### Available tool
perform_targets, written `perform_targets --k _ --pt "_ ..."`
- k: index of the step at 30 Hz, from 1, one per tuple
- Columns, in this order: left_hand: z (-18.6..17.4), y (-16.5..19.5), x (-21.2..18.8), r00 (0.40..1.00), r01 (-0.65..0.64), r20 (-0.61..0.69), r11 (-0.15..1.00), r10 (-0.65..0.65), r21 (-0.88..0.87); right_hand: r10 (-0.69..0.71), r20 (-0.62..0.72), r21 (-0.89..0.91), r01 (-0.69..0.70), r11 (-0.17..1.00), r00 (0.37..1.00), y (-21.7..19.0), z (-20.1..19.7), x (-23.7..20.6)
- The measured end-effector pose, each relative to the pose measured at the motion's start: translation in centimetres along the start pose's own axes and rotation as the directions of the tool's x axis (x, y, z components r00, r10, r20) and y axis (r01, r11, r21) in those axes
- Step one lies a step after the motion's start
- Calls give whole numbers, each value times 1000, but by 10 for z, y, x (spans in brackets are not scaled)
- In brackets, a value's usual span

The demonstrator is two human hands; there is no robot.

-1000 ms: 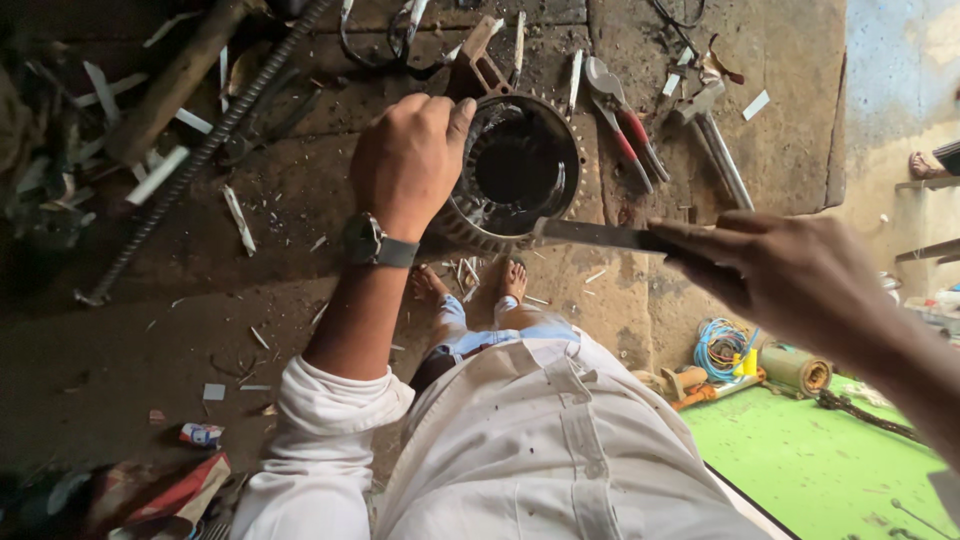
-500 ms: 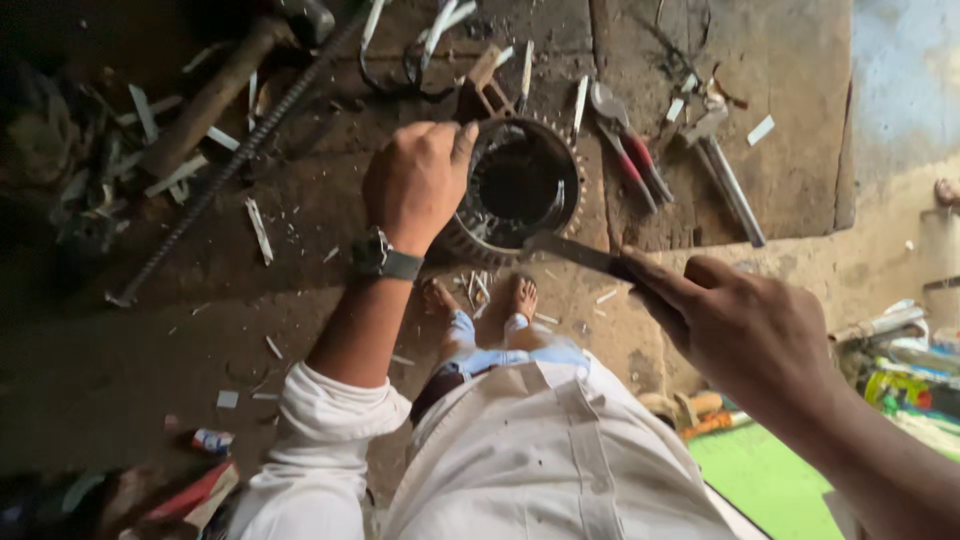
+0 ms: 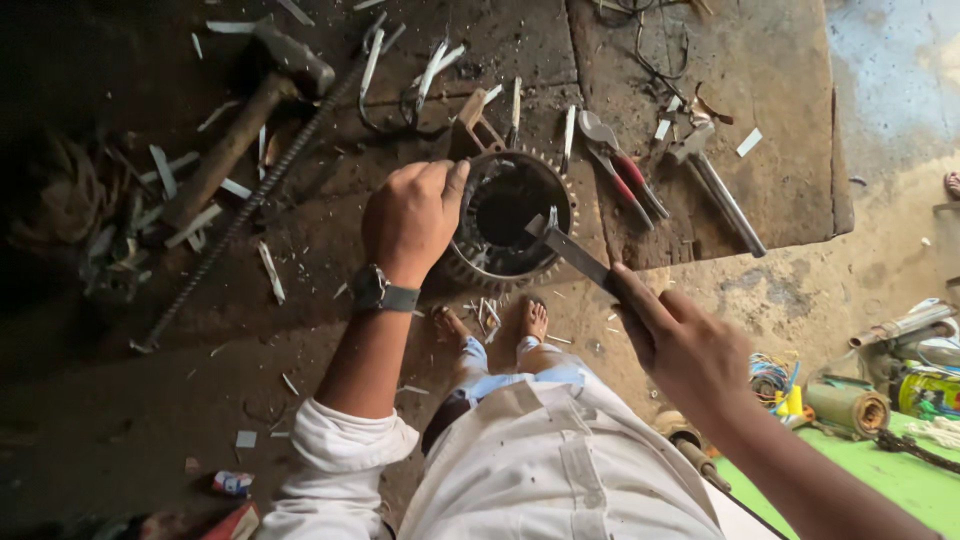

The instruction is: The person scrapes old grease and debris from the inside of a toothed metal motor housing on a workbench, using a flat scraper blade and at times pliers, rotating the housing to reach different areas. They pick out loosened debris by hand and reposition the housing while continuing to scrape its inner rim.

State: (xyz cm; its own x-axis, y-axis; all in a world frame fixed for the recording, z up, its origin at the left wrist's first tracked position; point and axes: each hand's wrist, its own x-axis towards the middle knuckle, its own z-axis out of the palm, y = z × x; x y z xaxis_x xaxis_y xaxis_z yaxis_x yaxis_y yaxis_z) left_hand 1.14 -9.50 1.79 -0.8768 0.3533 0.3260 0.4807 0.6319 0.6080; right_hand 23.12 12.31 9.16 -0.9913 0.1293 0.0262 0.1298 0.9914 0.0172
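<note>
A round metal motor stator (image 3: 512, 222) with a toothed rim lies on the dirty floor just beyond my bare feet. My left hand (image 3: 412, 218), with a wristwatch on the wrist, grips the stator's left rim. In my right hand (image 3: 683, 340) I hold a flat metal blade (image 3: 572, 256). Its tip reaches into the stator's hollow middle from the right.
A hammer (image 3: 250, 115) and a threaded rod (image 3: 248, 205) lie at the left among white paper strips. Pliers with red handles (image 3: 625, 170) and a metal tool (image 3: 718, 190) rest on a board at the right. Coloured wire, a roll and a can sit by a green surface (image 3: 905, 480).
My right hand has moved left and towards the stator, and the blade's tip now sits inside the ring. My left hand keeps its grip on the rim.
</note>
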Motion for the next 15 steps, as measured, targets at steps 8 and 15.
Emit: perform_targets --k 8,15 --pt "-4 -2 0 999 -34 -31 999 34 10 162 417 127 -234 964 894 21 50 -3" --pt "3 -7 3 997 -81 -7 996 81 41 -4 -32 558 21 830 999 30 173 22"
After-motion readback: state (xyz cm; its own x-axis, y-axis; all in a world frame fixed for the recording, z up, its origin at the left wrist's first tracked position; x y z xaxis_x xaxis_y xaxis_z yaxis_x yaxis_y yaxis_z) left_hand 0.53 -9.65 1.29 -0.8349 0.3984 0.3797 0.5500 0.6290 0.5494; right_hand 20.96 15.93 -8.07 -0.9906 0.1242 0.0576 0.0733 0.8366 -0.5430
